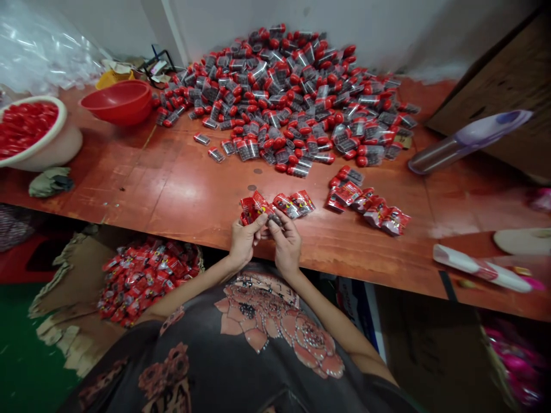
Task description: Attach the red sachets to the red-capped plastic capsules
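At the table's front edge my two hands meet. My left hand [243, 244] is closed on a shiny red printed packet [255, 204]. Fingers of my right hand [287, 244] pinch a small container with dark contents [274, 217] against the packet's near side; its far end is hidden. Just beyond my right fingers lie two more red packets [295, 204]. Further right is a short row of red packets [379, 211], with a few red-capped containers [349, 174] behind it. A large heap of clear red-capped containers [275, 97] rises against the wall.
On the left stand a white tub [71, 137] of red caps, a red bowl [118, 102] and a crumpled cloth [50, 182]. To the right are a clear purple-topped tube [465, 140], a cardboard box [486, 86] and a white-and-pink tool [480, 267]. Below left, red packets [146, 275] fill a carton.
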`<state>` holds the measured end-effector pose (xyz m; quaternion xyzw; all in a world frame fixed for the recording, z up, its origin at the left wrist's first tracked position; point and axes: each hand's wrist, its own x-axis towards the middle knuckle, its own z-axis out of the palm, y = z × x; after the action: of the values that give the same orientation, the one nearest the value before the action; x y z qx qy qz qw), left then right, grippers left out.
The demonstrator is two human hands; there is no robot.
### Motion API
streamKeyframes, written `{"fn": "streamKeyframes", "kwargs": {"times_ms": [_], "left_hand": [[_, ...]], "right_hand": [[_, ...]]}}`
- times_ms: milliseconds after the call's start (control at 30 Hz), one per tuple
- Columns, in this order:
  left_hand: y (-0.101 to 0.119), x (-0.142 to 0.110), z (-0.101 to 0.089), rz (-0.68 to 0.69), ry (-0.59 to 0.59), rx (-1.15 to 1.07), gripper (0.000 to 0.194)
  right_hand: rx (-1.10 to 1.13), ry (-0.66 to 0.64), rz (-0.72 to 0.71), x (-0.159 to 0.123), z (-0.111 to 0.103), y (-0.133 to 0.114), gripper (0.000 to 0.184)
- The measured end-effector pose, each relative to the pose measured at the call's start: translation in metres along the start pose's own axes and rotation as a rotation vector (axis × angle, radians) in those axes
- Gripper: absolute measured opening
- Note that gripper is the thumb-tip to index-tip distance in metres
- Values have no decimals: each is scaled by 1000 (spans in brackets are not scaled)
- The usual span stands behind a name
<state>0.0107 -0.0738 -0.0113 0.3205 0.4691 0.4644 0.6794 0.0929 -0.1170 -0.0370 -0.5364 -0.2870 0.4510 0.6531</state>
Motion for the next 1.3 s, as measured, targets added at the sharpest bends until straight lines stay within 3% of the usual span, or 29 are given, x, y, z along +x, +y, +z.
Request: {"fn": "streamKeyframes", "kwargs": {"times_ms": [167,467,567,800,1100,1300], "left_hand": [[0,-1,0,-25,-8,22,44],[28,26,-12,83,-47,91,43],[27,28,-14,146,7,116,41],[21,29,-19,148,-54,114,41],[27,26,-16,4,-76,43,45],[24,27,-21,331,-22,241,34]], "right_hand": [[41,25,39,0,-1,3,47],[148,83,118,6,-8,-8,31],[99,42,118,5,-9,-8,31],[24,-139,108,3,-13,-9,42],[-35,-231,96,8,-18,-11,49],[-143,-229,22,4,-18,-11,46]]}}
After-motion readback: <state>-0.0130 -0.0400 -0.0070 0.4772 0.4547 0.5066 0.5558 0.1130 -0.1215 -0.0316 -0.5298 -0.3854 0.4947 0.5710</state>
